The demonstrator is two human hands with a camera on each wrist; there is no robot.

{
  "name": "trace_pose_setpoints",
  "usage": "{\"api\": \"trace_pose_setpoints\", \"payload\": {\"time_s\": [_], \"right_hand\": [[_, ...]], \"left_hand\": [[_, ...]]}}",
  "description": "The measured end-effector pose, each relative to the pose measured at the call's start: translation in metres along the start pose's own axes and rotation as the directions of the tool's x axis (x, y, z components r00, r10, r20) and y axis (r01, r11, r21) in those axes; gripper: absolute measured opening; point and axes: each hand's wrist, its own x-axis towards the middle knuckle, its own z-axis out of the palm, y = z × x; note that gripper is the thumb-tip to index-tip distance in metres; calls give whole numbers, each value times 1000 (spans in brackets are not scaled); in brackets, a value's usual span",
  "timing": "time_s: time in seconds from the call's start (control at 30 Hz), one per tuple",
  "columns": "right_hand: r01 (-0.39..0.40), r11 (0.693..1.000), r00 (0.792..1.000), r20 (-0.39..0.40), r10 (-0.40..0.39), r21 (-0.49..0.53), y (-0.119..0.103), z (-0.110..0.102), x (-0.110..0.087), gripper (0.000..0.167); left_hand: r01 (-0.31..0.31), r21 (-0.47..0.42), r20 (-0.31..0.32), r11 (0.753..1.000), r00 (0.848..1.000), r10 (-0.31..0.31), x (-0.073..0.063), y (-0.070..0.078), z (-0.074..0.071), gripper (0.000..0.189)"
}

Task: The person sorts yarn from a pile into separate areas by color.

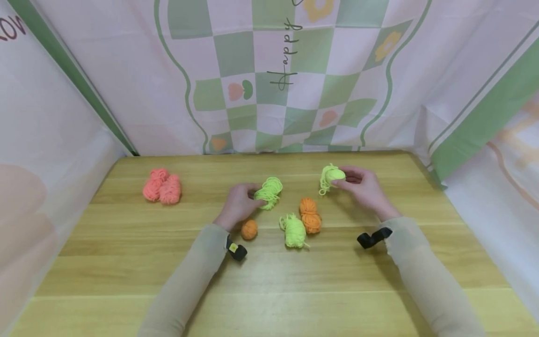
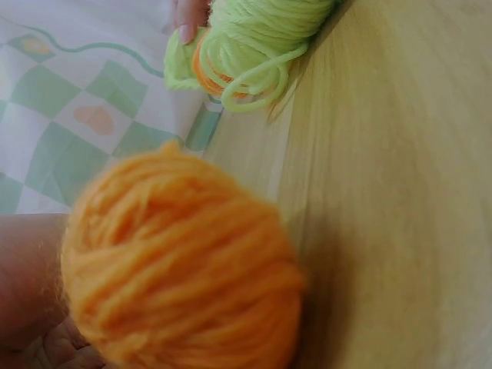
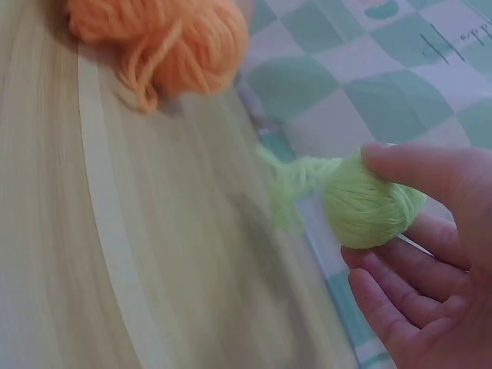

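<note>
My left hand (image 1: pixel 239 205) grips a loose bundle of yellow-green yarn (image 1: pixel 269 193), thumb across its near side. In the left wrist view an orange yarn ball (image 2: pixel 184 269) hides most of that hand; from the head this ball (image 1: pixel 249 230) sits just below it on the table. Farther right, my right hand (image 1: pixel 367 191) pinches a small yellow-green yarn ball (image 3: pixel 373 204) between thumb and fingers, with loose strands trailing off its left side. The right wrist view shows this ball held above the table.
Between the hands lie another yellow-green yarn skein (image 1: pixel 294 231) and an orange yarn skein (image 1: pixel 310 216), side by side. Coral-pink yarn skeins (image 1: pixel 162 187) rest at the far left. A patterned cloth (image 1: pixel 278 112) hangs behind the wooden table (image 1: pixel 294 299).
</note>
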Motion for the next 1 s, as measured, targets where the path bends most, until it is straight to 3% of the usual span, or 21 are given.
{"api": "trace_pose_setpoints", "payload": {"time_s": [0.33, 0.73, 1.0], "right_hand": [[-68, 998, 996, -53, 67, -20, 23, -25, -5, 69], [-140, 988, 981, -124, 147, 62, 48, -58, -13, 76], [-174, 951, 971, -116, 209, 255, 66, -73, -12, 77]], "left_hand": [[-16, 0, 4, 1000, 1000, 16, 0, 0, -2, 42], [-14, -3, 3, 1000, 1000, 14, 2, -2, -1, 43], [-22, 0, 1, 1000, 1000, 22, 3, -4, -1, 43]]}}
